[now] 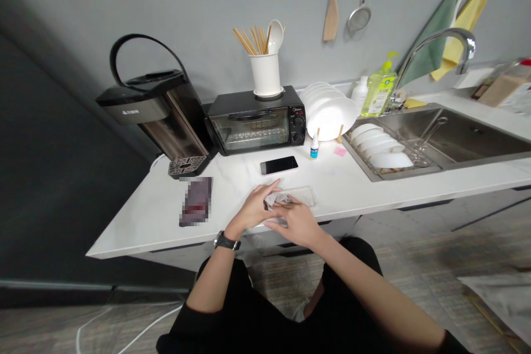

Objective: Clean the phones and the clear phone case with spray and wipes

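Note:
A clear phone case (307,194) lies on the white countertop near its front edge. My left hand (253,207), with a black watch on the wrist, is curved around the left end of the case and steadies it. A crumpled white tissue (276,198) sits inside the case, and my right hand (297,224) presses its fingers on it; the fingertips are partly hidden. Just behind the case lies a phone (279,165), dark screen up. A small white bottle with a blue label (314,148) stands to the right of the phone.
A pixelated dark item (196,202) lies at left, before a water dispenser (166,116). Behind stand a toaster oven (255,127) and white plates (329,116). A pink slip (340,151) lies near the sink (468,144), which holds a rack of bowls (381,146).

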The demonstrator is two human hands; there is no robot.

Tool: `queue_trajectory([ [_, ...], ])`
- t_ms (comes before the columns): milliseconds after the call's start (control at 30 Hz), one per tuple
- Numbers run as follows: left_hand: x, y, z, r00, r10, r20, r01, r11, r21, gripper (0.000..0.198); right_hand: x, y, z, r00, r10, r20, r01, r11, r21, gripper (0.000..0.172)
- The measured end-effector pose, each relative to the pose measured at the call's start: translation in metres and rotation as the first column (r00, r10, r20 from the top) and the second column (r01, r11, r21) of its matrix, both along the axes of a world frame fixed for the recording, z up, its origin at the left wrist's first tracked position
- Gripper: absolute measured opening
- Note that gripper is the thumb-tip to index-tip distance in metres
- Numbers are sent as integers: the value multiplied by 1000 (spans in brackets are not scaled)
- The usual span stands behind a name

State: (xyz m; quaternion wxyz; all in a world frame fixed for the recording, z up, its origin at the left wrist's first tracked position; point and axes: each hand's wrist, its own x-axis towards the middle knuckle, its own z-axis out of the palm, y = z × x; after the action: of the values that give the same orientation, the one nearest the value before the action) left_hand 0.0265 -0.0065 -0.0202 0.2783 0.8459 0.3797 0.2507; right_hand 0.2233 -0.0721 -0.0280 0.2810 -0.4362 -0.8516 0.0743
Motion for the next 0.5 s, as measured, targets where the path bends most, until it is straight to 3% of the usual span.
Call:
queue_trajectory([
  [100,0,-2,2,999,12,-31,-12,1000,-1,98,41,-8,-5,998,-65,4,65,998,-3,33],
  [200,6,2,1,999,10,-36,-10,1000,5,97,78,-4,-6,980,-194,49,193,981,16,34],
  [300,8,5,-2,1000,9,-29,-9,1000,4,95,58,4,-1,973,-221,67,219,975,26,40],
  [433,2,3,-2,1000,4,-19,-4,1000,5,93,-2,-1,3,998,-63,14,63,998,-13,43],
  [500,-1,1,-1,999,-1,-38,1,1000,19,95,-1,-8,2,999,-43,-12,43,999,-27,39],
])
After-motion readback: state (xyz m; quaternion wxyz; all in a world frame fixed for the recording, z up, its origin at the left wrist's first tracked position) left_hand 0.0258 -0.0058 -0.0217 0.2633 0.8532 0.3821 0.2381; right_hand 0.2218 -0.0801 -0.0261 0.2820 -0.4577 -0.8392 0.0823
